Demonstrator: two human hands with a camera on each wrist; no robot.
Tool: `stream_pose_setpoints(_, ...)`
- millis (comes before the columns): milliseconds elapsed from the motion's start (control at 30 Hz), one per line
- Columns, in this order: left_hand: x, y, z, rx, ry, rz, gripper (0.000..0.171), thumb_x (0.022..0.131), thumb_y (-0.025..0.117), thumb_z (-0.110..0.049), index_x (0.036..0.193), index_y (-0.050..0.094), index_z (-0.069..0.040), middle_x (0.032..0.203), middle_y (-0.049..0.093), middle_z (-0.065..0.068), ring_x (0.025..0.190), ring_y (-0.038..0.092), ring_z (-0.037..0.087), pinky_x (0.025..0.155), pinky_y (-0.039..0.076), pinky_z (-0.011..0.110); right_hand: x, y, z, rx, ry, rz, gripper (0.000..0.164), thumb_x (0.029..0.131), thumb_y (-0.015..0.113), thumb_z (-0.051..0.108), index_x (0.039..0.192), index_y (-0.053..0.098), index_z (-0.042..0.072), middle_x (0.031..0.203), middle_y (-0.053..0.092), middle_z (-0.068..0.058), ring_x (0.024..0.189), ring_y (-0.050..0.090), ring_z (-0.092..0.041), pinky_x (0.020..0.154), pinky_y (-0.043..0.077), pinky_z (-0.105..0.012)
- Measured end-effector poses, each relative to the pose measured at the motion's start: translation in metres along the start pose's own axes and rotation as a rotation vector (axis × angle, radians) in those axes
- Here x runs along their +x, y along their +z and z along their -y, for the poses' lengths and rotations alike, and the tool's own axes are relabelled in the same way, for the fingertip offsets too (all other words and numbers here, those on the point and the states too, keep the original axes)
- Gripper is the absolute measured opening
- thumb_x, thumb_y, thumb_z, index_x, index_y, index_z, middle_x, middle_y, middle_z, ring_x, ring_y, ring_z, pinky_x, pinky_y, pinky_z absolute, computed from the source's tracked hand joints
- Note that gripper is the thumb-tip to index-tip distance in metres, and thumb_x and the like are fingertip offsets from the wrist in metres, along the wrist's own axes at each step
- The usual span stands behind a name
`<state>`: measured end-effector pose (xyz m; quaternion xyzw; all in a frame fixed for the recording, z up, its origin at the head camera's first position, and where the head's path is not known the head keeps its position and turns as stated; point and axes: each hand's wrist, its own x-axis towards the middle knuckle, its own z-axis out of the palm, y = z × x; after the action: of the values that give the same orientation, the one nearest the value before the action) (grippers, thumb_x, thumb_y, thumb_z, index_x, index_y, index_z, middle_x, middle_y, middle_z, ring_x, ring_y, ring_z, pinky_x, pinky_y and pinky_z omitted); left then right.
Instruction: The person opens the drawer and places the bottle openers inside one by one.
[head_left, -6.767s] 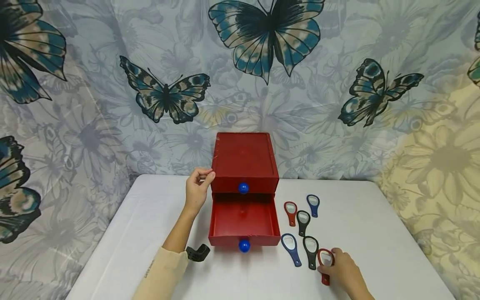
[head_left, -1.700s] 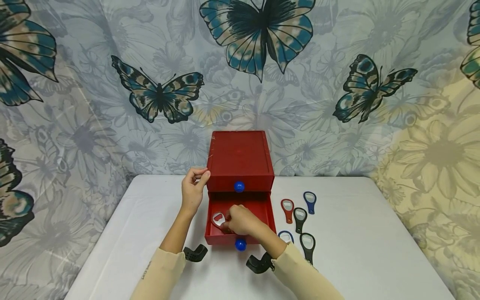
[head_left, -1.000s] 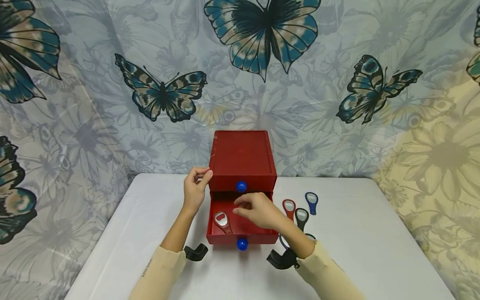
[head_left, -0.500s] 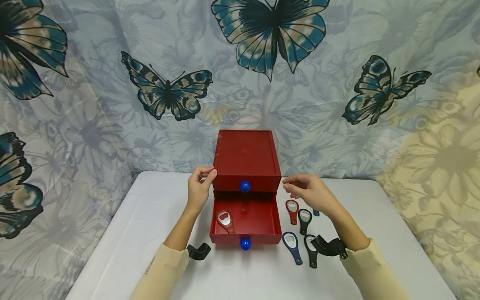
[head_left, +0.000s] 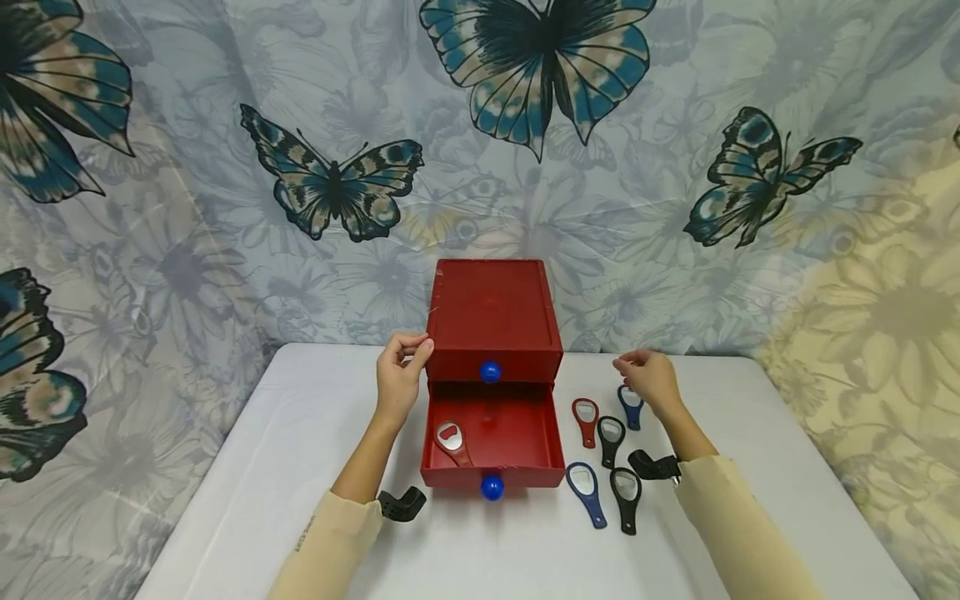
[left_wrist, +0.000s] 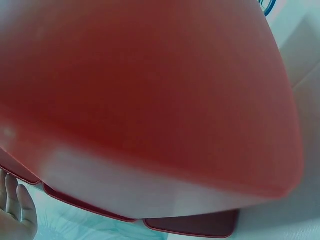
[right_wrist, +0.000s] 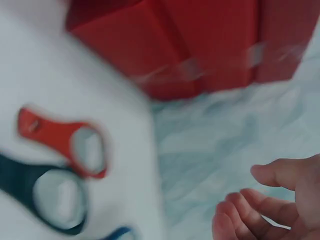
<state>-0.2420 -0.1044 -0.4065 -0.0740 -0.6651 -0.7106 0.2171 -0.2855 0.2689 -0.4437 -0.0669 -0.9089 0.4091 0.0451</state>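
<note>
A red drawer unit (head_left: 495,308) stands on the table, its lower drawer (head_left: 525,446) pulled out and its upper drawer closed. Inside the lower drawer, at the left, lies a red bottle opener (head_left: 452,442). My left hand (head_left: 397,379) touches the unit's left front edge; in the left wrist view its fingers (left_wrist: 22,202) look fairly straight. My right hand (head_left: 651,379) hovers holding nothing over the far blue bottle opener (head_left: 632,410); its fingers (right_wrist: 240,215) are loosely bent. Beside the unit lie a red bottle opener (head_left: 585,421) and a black one (head_left: 611,439).
Closer to the front lie another blue bottle opener (head_left: 587,493) and another black one (head_left: 626,498). A white cloth covers the table (head_left: 750,467). Behind it hangs a butterfly-patterned fabric (head_left: 630,217). A black wrist device (head_left: 402,504) sits on the left wrist, another (head_left: 652,465) on the right.
My right hand has put the red bottle opener from the front right into the lower drawer, let go, and moved right to the far blue opener. My left hand has stayed at the unit's edge.
</note>
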Motion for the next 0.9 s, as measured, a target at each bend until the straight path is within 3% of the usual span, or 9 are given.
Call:
stream_pose_setpoints(100,0.000,0.001,0.001,-0.002,-0.006,0.005,0.006,0.091,0.063,0.001,0.096,0.064,0.003,0.099,0.063,0.012,0.078,0.058,-0.001,0.072,0.053,0.014,0.007,0.008,-0.022,-0.111,0.086,0.006,0.038,0.094,0.061,0.024,0.111,0.064,-0.011,0.087,0.069,-0.024,0.067,0.063,-0.023,0.058,0.050,-0.031)
stream_pose_setpoints(167,0.000,0.000,0.005,-0.003,-0.002,0.004,0.010,0.091,0.063,0.000,0.098,0.063,0.007,0.096,0.064,0.008,0.079,0.058,-0.001,0.072,0.053,0.014,0.010,0.011,-0.032,-0.215,0.113,0.059,0.046,0.093,0.061,0.027,0.114,0.061,-0.013,0.103,0.067,-0.030,0.082,0.065,-0.037,0.068,0.053,-0.040)
stream_pose_setpoints(233,0.002,0.000,0.013,-0.006,0.005,0.001,0.016,0.092,0.064,-0.004,0.100,0.062,0.009,0.094,0.064,0.005,0.080,0.058,0.000,0.072,0.053,0.014,0.013,0.012,-0.040,-0.307,0.133,0.128,0.049,0.091,0.063,0.030,0.106,0.061,-0.016,0.100,0.065,-0.033,0.083,0.064,-0.040,0.068,0.054,-0.042)
stream_pose_setpoints(333,0.006,-0.001,0.026,-0.007,0.015,0.003,0.023,0.092,0.064,-0.007,0.103,0.060,0.013,0.092,0.064,-0.002,0.081,0.059,0.001,0.072,0.053,0.014,0.013,0.013,-0.047,-0.415,0.193,0.243,0.057,0.088,0.067,0.033,0.106,0.057,-0.020,0.100,0.062,-0.035,0.072,0.064,-0.036,0.063,0.056,-0.037)
stream_pose_setpoints(400,0.007,-0.001,0.031,-0.011,0.012,-0.001,0.021,0.092,0.064,-0.006,0.102,0.060,0.012,0.092,0.064,-0.004,0.081,0.059,0.001,0.072,0.054,0.014,0.011,0.015,-0.050,-0.451,0.231,0.278,0.057,0.086,0.070,0.033,0.102,0.056,-0.020,0.092,0.062,-0.031,0.059,0.060,-0.025,0.052,0.052,-0.030)
stream_pose_setpoints(433,0.007,-0.001,0.031,-0.012,0.008,-0.003,0.020,0.092,0.064,-0.005,0.101,0.060,0.012,0.091,0.064,-0.007,0.081,0.059,0.001,0.072,0.054,0.014,0.010,0.015,-0.051,-0.462,0.242,0.285,0.060,0.085,0.071,0.032,0.108,0.055,-0.021,0.096,0.062,-0.033,0.059,0.061,-0.025,0.052,0.053,-0.029)
stream_pose_setpoints(600,0.007,-0.001,0.032,-0.013,-0.002,-0.004,0.019,0.091,0.064,-0.001,0.102,0.060,0.014,0.089,0.062,-0.010,0.080,0.059,0.000,0.071,0.053,0.014,0.006,0.020,-0.057,-0.474,0.209,0.221,0.041,0.080,0.071,0.019,0.095,0.061,-0.018,0.084,0.063,-0.027,0.062,0.057,-0.027,0.051,0.049,-0.030)
stream_pose_setpoints(700,0.007,-0.002,0.032,-0.015,0.001,-0.002,0.020,0.091,0.064,-0.001,0.103,0.060,0.014,0.089,0.062,-0.009,0.080,0.059,0.000,0.071,0.053,0.014,0.004,0.021,-0.059,-0.478,0.174,0.187,0.034,0.075,0.068,0.013,0.091,0.061,-0.017,0.085,0.064,-0.028,0.069,0.057,-0.032,0.056,0.050,-0.035)
stream_pose_setpoints(900,0.008,-0.003,0.032,-0.009,0.006,-0.002,0.020,0.090,0.065,-0.002,0.103,0.060,0.013,0.092,0.064,-0.006,0.081,0.060,0.000,0.071,0.053,0.014,0.003,0.022,-0.061,-0.461,0.170,0.116,0.038,0.074,0.070,0.011,0.095,0.061,-0.019,0.095,0.065,-0.036,0.078,0.061,-0.039,0.063,0.053,-0.043)
